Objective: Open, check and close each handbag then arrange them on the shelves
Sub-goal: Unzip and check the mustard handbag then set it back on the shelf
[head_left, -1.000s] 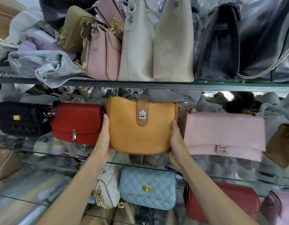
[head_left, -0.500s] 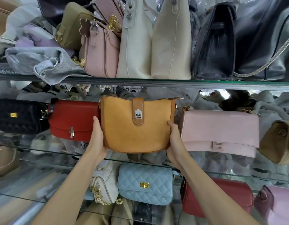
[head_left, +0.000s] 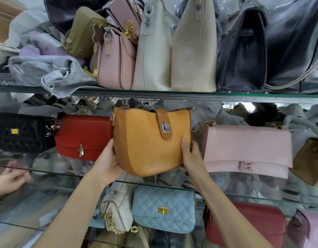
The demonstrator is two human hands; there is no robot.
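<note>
Glass shelves [head_left: 154, 95] ran in three tiers across your view, and nearly every stretch of them already carried bags, so by the look of it most of the arranging was done. You held the mustard bag [head_left: 151, 142] at the middle tier, turned a little askew, its tan strap clasped over the front, which suggests its check was finished and only the setting down remained. It sat in the gap between the red bag [head_left: 83, 136], which it touched or nearly touched, and the pink bag [head_left: 247, 149], just beside your right hand [head_left: 192, 154]. Your left hand [head_left: 108, 163] gripped the lower left edge, your right hand the lower right, thumb on the front. Room was tight: the upper shelf edge lay close above the bag's rim, with little slack either side.
</note>
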